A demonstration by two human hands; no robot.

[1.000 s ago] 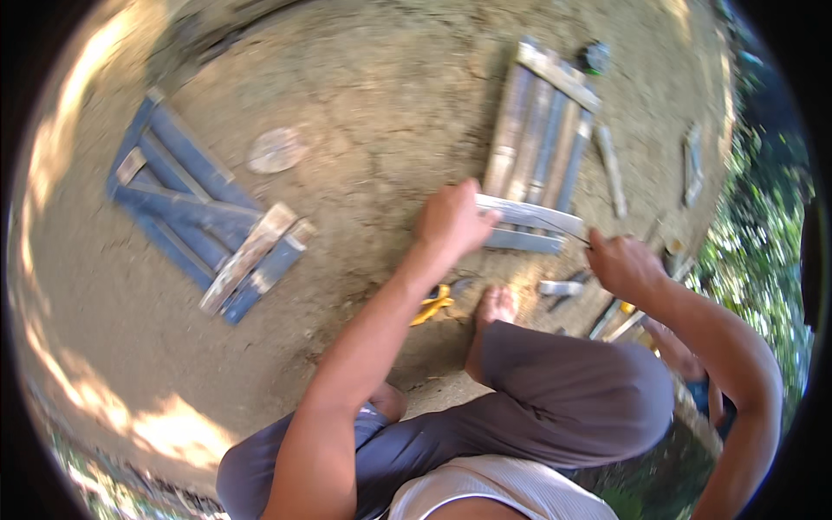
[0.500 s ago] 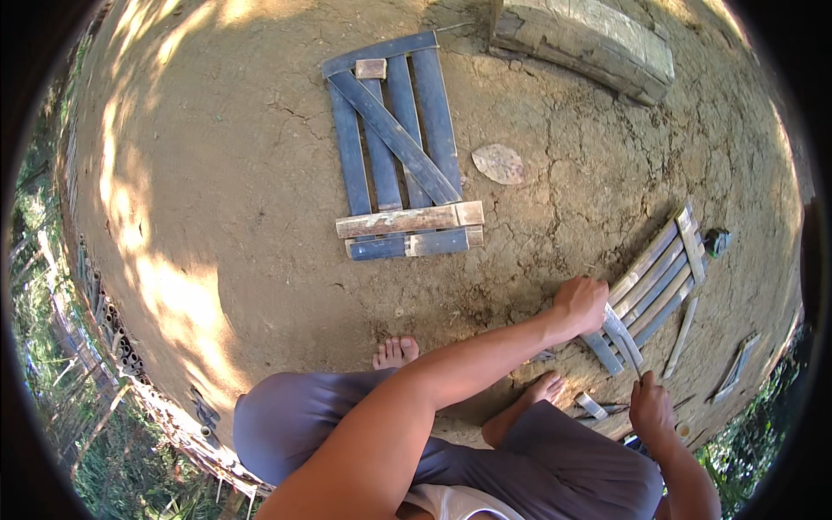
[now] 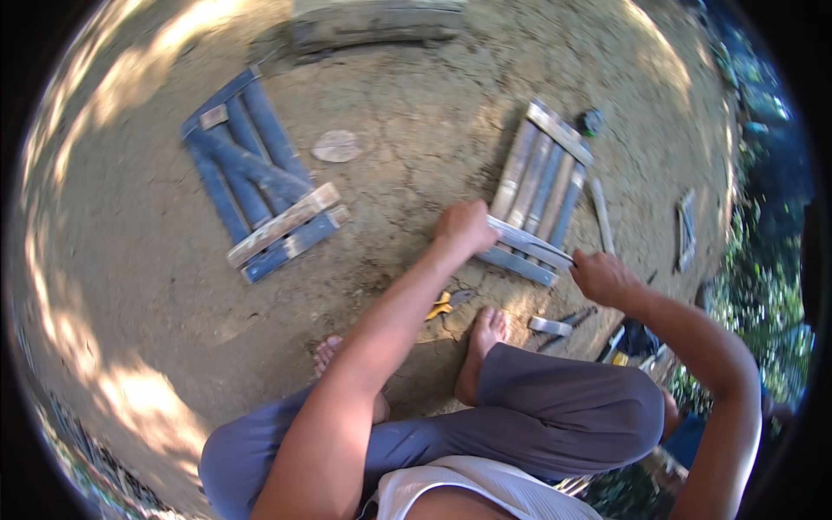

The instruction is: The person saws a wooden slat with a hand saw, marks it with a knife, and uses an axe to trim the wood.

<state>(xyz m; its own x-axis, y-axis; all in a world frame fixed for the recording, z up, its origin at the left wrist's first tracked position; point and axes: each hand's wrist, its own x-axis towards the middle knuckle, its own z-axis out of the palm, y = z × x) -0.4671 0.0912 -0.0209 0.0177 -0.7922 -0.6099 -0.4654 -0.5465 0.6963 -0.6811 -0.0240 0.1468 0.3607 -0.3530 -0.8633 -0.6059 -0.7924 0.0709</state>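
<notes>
A small panel of bamboo slats (image 3: 544,186) lies on the ground in front of me, to the right. My left hand (image 3: 468,227) is closed on the left end of a pale bamboo crosspiece (image 3: 529,243) that lies across the panel's near part. At the crosspiece's right end, my right hand (image 3: 604,279) is closed round a slim dark tool (image 3: 570,257). Its tip meets the crosspiece, but I cannot make out its kind. Pliers with yellow handles (image 3: 442,305) lie near my feet, below my left forearm.
A larger dark slatted panel (image 3: 260,186) lies at the left, a small wooden block (image 3: 213,116) on it. Beyond are a dry leaf (image 3: 338,146) and a squared log (image 3: 377,28). To the right are a stick (image 3: 601,217), a small slat frame (image 3: 686,231) and a pale roll (image 3: 550,326).
The view has swung right, so both panels appear farther left. Both hands keep hold at the crosspiece's ends. The yellow-handled pliers have come into sight.
</notes>
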